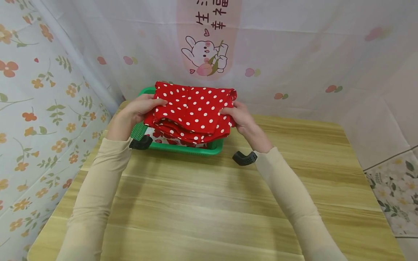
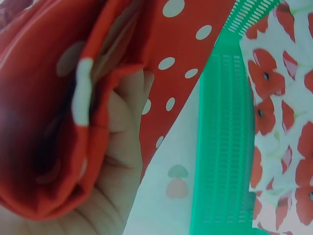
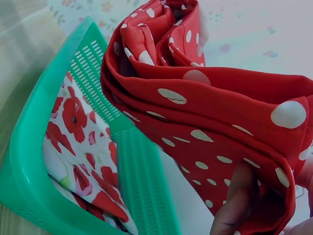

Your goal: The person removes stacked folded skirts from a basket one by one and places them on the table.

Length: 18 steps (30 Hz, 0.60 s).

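A folded red cloth with white dots point(image 1: 199, 108) is held up between both hands, above a green basket point(image 1: 183, 148). My left hand point(image 1: 143, 106) grips its left edge, thumb on top and fingers underneath. At the opposite edge, my right hand point(image 1: 240, 114) pinches the folded layers in the same way. Several folds stack up at the cloth's end in the right wrist view. Inside the basket lies a white cloth with red flowers point(image 3: 80, 152), which the dotted cloth partly covers in the head view.
The basket stands at the back left of a wooden table point(image 1: 209, 203). Behind it hangs a white curtain point(image 1: 294, 50) with a rabbit print, and a floral curtain point(image 1: 49, 119) runs along the left side. Black wrist mounts point(image 1: 245, 158) stick out near both cuffs.
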Each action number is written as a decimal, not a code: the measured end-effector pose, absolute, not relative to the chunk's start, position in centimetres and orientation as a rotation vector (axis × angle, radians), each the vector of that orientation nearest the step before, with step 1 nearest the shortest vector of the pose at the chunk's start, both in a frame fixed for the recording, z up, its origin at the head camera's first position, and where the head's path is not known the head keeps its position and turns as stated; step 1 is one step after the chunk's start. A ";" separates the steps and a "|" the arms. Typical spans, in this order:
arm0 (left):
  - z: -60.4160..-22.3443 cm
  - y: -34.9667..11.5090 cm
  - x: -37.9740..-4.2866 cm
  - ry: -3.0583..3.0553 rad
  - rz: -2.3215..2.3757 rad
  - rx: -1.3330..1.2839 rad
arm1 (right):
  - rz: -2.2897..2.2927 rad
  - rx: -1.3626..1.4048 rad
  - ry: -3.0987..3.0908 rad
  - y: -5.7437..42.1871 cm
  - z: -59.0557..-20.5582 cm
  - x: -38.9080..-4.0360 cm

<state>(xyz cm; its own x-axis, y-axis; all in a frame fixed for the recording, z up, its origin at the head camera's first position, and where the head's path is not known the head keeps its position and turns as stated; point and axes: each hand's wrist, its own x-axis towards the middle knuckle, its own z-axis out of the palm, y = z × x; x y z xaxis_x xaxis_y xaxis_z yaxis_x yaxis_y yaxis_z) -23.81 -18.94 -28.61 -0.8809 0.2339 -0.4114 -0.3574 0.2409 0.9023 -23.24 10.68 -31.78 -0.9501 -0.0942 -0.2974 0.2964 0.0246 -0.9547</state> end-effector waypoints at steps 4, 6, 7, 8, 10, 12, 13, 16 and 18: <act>-28.5 -18.2 -23.4 2.066 1.684 -0.112 | -2.035 0.177 2.005 11.5 -31.6 -22.7; -28.4 -17.9 -23.1 2.063 1.692 -0.104 | -2.048 0.170 1.993 12.0 -31.4 -22.3; -28.4 -17.7 -22.9 2.057 1.699 -0.094 | -2.054 0.170 1.990 12.2 -31.3 -22.1; -28.4 -17.5 -22.8 2.049 1.707 -0.089 | -2.056 0.167 1.988 12.5 -31.3 -21.9; -28.3 -17.1 -22.5 2.035 1.717 -0.079 | -2.060 0.161 1.983 13.0 -31.1 -21.5; -28.2 -16.8 -22.2 2.017 1.731 -0.068 | -2.064 0.151 1.980 13.5 -31.1 -21.2; -28.2 -16.6 -22.1 2.015 1.732 -0.058 | -2.068 0.147 1.977 13.7 -31.0 -21.0; -28.3 -16.0 -21.7 2.012 1.742 -0.016 | -2.071 0.134 1.973 14.6 -30.9 -20.5; -28.4 -15.7 -21.4 2.017 1.746 0.012 | -2.067 0.136 1.970 15.1 -30.9 -20.1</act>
